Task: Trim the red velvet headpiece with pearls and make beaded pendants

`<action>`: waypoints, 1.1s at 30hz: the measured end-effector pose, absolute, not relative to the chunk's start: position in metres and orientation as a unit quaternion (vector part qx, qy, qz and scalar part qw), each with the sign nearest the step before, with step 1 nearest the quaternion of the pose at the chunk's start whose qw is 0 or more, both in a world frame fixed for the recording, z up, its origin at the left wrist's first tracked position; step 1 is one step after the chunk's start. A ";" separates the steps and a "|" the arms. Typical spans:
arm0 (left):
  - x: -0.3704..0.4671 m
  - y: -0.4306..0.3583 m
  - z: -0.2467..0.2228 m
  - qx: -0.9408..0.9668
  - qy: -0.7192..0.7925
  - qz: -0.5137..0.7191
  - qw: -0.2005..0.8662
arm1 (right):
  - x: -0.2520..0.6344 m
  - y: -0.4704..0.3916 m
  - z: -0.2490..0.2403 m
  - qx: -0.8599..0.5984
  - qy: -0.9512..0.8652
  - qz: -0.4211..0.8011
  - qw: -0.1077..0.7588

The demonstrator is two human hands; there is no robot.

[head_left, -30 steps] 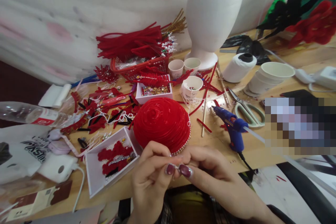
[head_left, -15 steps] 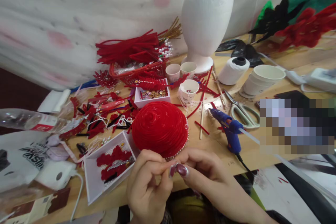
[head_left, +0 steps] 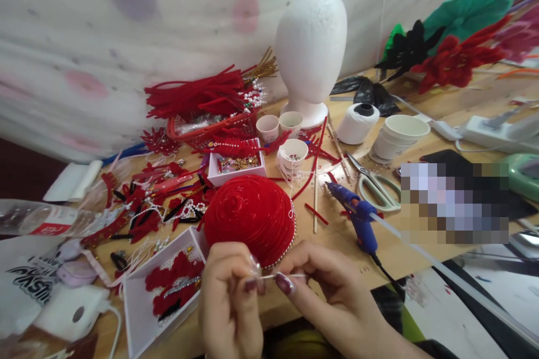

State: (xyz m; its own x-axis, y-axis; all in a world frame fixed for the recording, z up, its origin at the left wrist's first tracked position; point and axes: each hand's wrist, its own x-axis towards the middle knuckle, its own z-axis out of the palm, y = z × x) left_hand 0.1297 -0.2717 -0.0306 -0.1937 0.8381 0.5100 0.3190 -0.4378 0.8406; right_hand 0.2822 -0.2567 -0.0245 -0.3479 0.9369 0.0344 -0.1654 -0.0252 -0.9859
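Observation:
Between my two hands runs a short stretch of thin white thread [head_left: 268, 276]. My left hand [head_left: 231, 303] pinches one end between thumb and fingertips. My right hand [head_left: 332, 289] pinches the other side, and a bit of thread shows past its thumb. Just beyond the fingers sits a domed red cap [head_left: 248, 216] of coiled velvety cord, edged with a string of small pearl beads [head_left: 293, 233]. The fingers partly cover its near rim. I cannot tell whether the thread joins the bead string.
A white box [head_left: 141, 291] of red pieces lies at left. Right of the cap are a blue glue gun [head_left: 357, 213], scissors [head_left: 379, 190] and a bead cup [head_left: 293, 154]. Behind stand a white foam head [head_left: 311, 45], a thread spool [head_left: 357, 123] and a red basket [head_left: 210, 129].
My fingertips have drawn slightly apart, and the white thread now shows stretched between them. The camera view has tilted up and shifted right.

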 end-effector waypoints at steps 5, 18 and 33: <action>0.106 -0.257 -0.010 0.351 0.417 0.654 0.526 | 0.293 -0.251 -0.029 -0.355 -0.622 0.542 0.439; 0.095 -0.241 0.002 0.408 0.471 0.761 0.180 | 0.295 -0.245 -0.039 -0.353 -0.654 0.480 0.465; 0.057 -0.251 0.036 0.793 0.500 0.304 0.169 | 0.291 -0.248 -0.037 -0.353 -0.712 0.398 0.459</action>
State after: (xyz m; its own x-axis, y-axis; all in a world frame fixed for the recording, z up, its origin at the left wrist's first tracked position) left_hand 0.0568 -0.2508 0.0356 0.3159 0.8957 0.3130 0.6909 -0.4433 0.5711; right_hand 0.2915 -0.2483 -0.0371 -0.3304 0.8673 0.3722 0.1365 0.4342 -0.8904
